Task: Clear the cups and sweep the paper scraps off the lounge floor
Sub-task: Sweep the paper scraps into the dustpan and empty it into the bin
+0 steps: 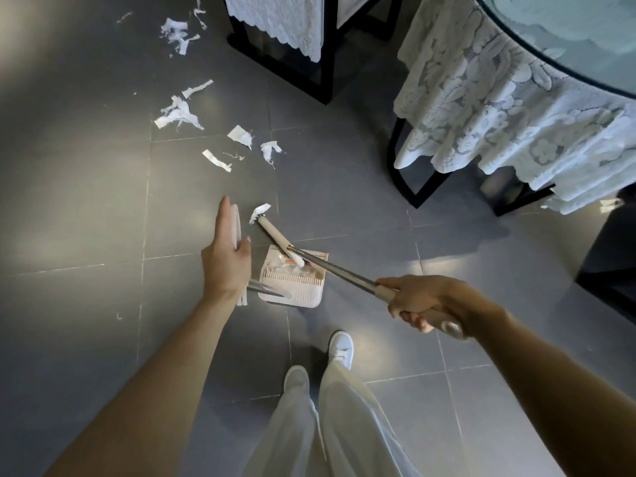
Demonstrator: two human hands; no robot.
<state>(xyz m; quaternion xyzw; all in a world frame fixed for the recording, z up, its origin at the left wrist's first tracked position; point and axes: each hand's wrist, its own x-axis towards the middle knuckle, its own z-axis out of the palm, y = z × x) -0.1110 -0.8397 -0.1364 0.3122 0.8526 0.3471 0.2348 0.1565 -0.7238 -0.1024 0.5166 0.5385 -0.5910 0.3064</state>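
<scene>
The fingers point(411, 318) of the right hand point(425, 301) are curled tight round the cream grip of the broom point(344, 270), high on its metal shaft. The left hand point(225, 259) has its fingers straight and together, thumb apart, laid flat along a white bar point(237, 232) just left of the dustpan point(292, 285). It lies against the bar and does not curl round it.

The paper scraps point(179, 113) lie in loose clusters on the grey tiled floor point(86, 218), far and left of the dustpan. One scrap touches the broom's far end, and some litter sits in the pan. The scraps look thin, limp and very light. On smooth tile they will probably skid or flutter, so short, low strokes should suit them better than hard sweeps. The broom looks stiff and light. A grip this high gives reach, but a second hand lower down would likely steady it.

No cups are in view. A black frame point(325, 74) draped in lace stands far, near the farthest scraps. The round table point(568, 39) stands on the right, and its lace cloth point(481, 108) hangs low. Either could catch the broom head, and scraps might drift under them.
</scene>
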